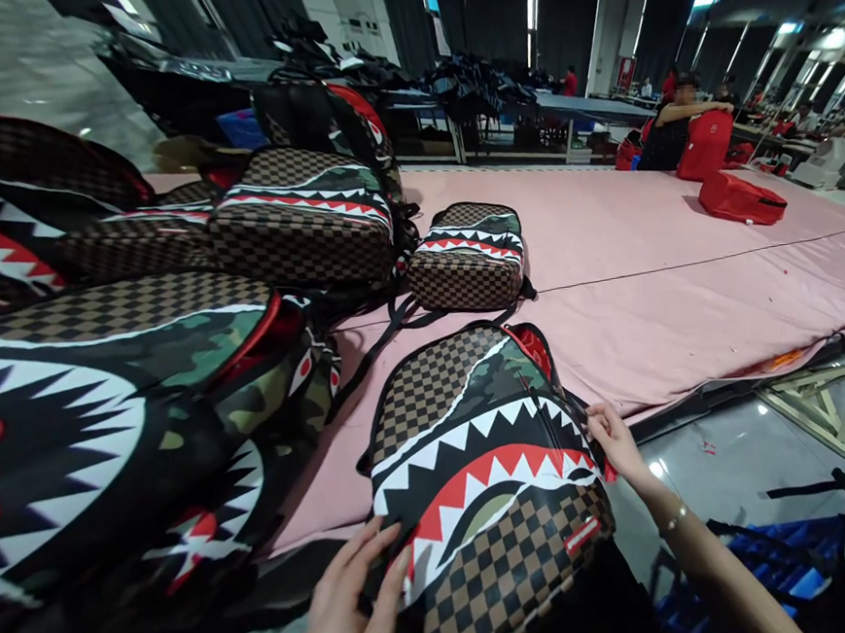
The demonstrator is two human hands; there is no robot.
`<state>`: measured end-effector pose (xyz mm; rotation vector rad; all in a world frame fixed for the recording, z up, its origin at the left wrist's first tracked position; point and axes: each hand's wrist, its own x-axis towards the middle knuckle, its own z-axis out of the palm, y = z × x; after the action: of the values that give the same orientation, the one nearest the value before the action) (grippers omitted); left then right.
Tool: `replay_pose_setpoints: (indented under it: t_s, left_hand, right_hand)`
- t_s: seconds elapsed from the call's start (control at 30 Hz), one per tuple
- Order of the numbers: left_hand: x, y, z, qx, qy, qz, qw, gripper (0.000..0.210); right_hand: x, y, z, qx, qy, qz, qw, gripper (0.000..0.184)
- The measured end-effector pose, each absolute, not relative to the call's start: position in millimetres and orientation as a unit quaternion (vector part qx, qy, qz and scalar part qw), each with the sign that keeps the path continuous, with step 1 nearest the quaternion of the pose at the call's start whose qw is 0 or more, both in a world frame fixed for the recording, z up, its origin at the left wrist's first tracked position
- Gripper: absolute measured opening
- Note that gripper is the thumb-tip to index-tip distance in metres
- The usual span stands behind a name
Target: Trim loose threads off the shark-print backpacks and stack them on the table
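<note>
A backpack with a brown-and-black checker print, a camouflage patch and a shark-mouth band leans at the pink table's near edge. Its top is partly unzipped, and red lining shows. My left hand grips the lower left side of the bag, thumb and fingers bent around its edge. On the opposite side, my right hand is closed in a pinch at the side edge, near the zipper opening; the exact bit between its fingertips is too small to make out. A smaller matching backpack lies just beyond.
Several similar backpacks crowd the left, with a large one close by. The pink-covered table stretches right, bearing a red bag. A person handles another red bag. Blue crates stand on the floor at lower right.
</note>
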<state>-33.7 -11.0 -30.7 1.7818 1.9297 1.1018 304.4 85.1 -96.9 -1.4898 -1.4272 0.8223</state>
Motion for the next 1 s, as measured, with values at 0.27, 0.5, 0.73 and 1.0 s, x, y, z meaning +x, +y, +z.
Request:
replay_pose_setpoints:
  t_s: [0.27, 0.5, 0.73, 1.0]
  left_hand:
    - [35.0, 129.9, -32.4, 0.715, 0.584, 0.279, 0.264, 0.026]
    - [76.0, 234.7, -64.5, 0.702, 0.638, 0.250, 0.196, 0.022]
    - [80.1, 252.2, -73.3, 0.695, 0.669, 0.207, 0.166, 0.022]
    - [77.4, 256.9, -73.1, 0.694, 0.670, 0.190, 0.183, 0.022]
  right_hand:
    - [250.8, 206.9, -77.7, -0.633, -0.644, 0.201, 0.379, 0.009]
    - [231.1, 228.2, -79.7, -0.668, -0.669, 0.129, 0.300, 0.009]
    - [226.3, 232.2, -77.2, -0.652, -0.710, 0.111, 0.244, 0.011]
    - [219.0, 240.8, -76.8, -0.641, -0.720, 0.129, 0.233, 0.009]
